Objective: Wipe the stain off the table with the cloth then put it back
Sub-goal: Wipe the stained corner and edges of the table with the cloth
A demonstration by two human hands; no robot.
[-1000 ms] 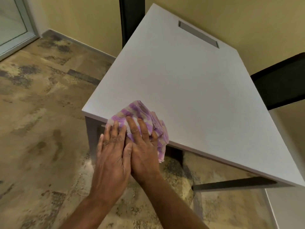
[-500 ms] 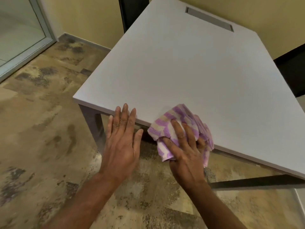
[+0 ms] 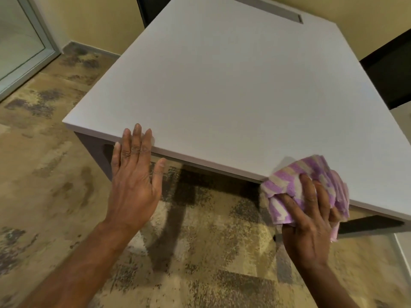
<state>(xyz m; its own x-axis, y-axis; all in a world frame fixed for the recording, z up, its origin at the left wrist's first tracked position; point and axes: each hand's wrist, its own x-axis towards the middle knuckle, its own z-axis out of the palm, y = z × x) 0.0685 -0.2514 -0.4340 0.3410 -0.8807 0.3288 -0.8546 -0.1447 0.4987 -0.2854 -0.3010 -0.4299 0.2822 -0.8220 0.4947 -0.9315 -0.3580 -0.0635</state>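
Note:
A white table [image 3: 222, 85] fills the upper middle of the view. A bunched purple-and-cream striped cloth [image 3: 295, 176] lies over the table's near edge at the right, partly hanging off it. My right hand [image 3: 311, 216] presses on the cloth with its fingers curled into the folds. My left hand [image 3: 133, 181] is flat and spread, fingertips resting on the near edge further left, holding nothing. I see no stain on the tabletop.
A grey slot cover [image 3: 269, 8] is set into the table's far end. Dark chairs stand at the far left [image 3: 153, 7] and right [image 3: 393, 74]. Mottled carpet [image 3: 44, 174] surrounds the table, and a glass door frame [image 3: 26, 52] is at the left.
My right hand has slid the cloth to the right along the near table edge. My left hand has come off the cloth and stays on the edge near the left corner.

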